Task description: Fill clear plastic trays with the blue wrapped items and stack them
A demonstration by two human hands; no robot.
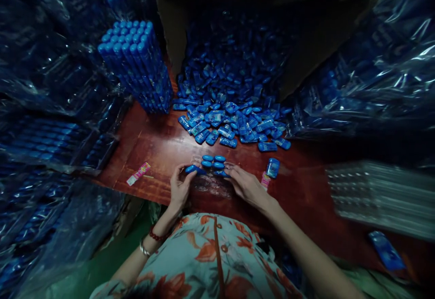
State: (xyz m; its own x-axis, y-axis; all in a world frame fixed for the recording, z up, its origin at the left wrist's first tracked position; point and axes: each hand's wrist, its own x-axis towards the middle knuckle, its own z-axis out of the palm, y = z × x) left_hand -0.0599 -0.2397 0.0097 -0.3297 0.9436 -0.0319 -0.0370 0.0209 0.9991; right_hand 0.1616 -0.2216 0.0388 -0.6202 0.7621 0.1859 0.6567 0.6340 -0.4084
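Just in front of my body, several small blue oval containers [208,158] stand close together in two columns. A clear, shiny plastic piece [210,186] lies around and below them; its exact shape is hard to make out. At the left of the group, my left hand [181,185] pinches a blue container [190,169] between thumb and fingers, with another blue one against its thumb. My right hand [245,183] has its fingertips closed on a blue container [220,173] at the group's near right corner. The fingers partly cover that container.
Loose blue containers [227,131] spill from a cardboard box [173,31] lying open toward me. A tall stack of packed containers [136,63] stands left. Pink strips [138,173] and a single container [273,168] lie on the table [149,131]. Clear trays [380,199] are at right.
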